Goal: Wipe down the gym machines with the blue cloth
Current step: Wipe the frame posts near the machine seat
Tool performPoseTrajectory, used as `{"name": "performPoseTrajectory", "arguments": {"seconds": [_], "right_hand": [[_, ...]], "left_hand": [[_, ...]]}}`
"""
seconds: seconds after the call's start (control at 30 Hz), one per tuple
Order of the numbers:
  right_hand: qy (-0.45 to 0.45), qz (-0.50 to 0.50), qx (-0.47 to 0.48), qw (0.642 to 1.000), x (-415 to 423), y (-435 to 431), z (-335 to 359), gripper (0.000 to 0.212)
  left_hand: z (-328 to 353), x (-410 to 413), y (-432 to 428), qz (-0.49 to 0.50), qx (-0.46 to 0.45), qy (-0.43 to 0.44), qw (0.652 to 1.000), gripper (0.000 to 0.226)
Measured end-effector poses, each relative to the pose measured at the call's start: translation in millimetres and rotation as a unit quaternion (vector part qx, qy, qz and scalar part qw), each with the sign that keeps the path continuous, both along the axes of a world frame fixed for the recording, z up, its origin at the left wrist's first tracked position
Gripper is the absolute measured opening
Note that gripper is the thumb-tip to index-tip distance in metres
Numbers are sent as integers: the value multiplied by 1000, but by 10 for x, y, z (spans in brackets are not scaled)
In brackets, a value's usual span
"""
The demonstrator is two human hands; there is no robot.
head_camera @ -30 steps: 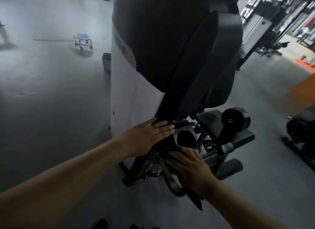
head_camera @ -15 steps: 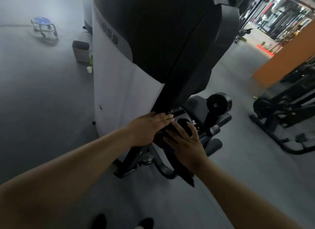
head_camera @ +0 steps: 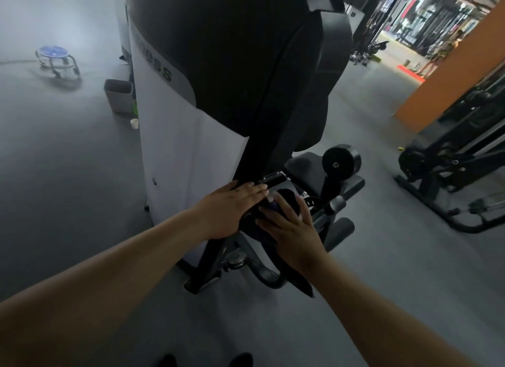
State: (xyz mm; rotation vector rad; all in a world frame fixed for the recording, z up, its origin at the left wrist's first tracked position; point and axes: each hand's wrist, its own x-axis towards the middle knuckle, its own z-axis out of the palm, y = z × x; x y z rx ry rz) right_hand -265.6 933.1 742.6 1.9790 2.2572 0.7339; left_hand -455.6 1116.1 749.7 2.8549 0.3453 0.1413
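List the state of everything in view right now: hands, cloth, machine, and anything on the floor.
Left hand: open, flat on the machine.
Right hand: open, fingers spread, pressing the cloth onto the machine.
Cloth: bunched under the right hand, mostly hidden.
Machine: upright.
Bin: upright on the floor; contents not visible.
Cup: upright on the floor by the machine.
Stool: upright, apart from the machine.
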Motion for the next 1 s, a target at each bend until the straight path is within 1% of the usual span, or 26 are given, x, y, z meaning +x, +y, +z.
{"name": "performPoseTrajectory", "arguments": {"seconds": [0.03,0.07,0.13,0.2,0.27,0.33,0.4,0.43,0.47,0.5,0.53,0.57,0.6,0.67,0.7,0.73,0.8,0.9,0.93,0.97,1.0], "right_hand": [[20,-15,16,1000,-13,8,-1,41],[28,-9,11,999,-31,0,-35,39],[23,40,-39,998,-26,-36,-158,35],[54,62,-54,995,4,-64,-202,37],[141,56,-8,988,25,-81,-100,41],[233,42,69,969,93,-72,42,43],[300,-19,155,941,290,-9,195,45],[343,-63,179,920,434,54,236,45],[387,-107,181,898,574,123,270,45],[422,-139,164,881,706,199,280,44],[451,-148,135,870,824,274,271,43],[486,-134,102,857,915,339,245,44],[535,-112,68,835,960,374,226,45],[635,-73,12,769,988,388,192,44],[666,-56,-3,744,1003,379,171,46],[685,-38,-7,727,1027,376,141,49],[701,1,-6,714,1116,414,64,46],[682,28,6,731,1251,516,-81,38],[686,30,-4,727,1295,556,-163,37],[704,19,-24,709,1333,596,-243,35],[734,-6,-50,677,1358,629,-300,33]], "left_hand": [[-11,11,-1,1,5,0,1000,102],[-23,19,-4,3,6,0,1000,102],[-21,29,-24,10,6,-9,1000,100],[13,9,-71,16,14,-15,1000,92],[35,-8,-138,23,20,-20,999,80],[37,14,-203,42,30,-42,998,69],[23,88,-262,63,55,-83,993,62],[11,141,-296,73,66,-99,990,60],[-5,205,-338,82,72,-111,988,59],[-18,284,-383,90,75,-118,986,58],[-28,372,-424,98,78,-119,985,58],[-37,465,-460,104,85,-116,984,59],[-57,553,-495,113,95,-110,983,59],[-107,719,-572,143,115,-94,978,61],[-116,791,-625,168,118,-88,975,61],[-124,856,-690,197,119,-85,970,62],[-132,992,-839,261,130,-81,953,62],[-114,1215,-1011,322,155,-54,933,63],[-104,1293,-1049,339,165,-38,926,63],[-95,1369,-1075,358,173,-19,918,64],[-80,1441,-1098,378,177,-1,909,65]]}}
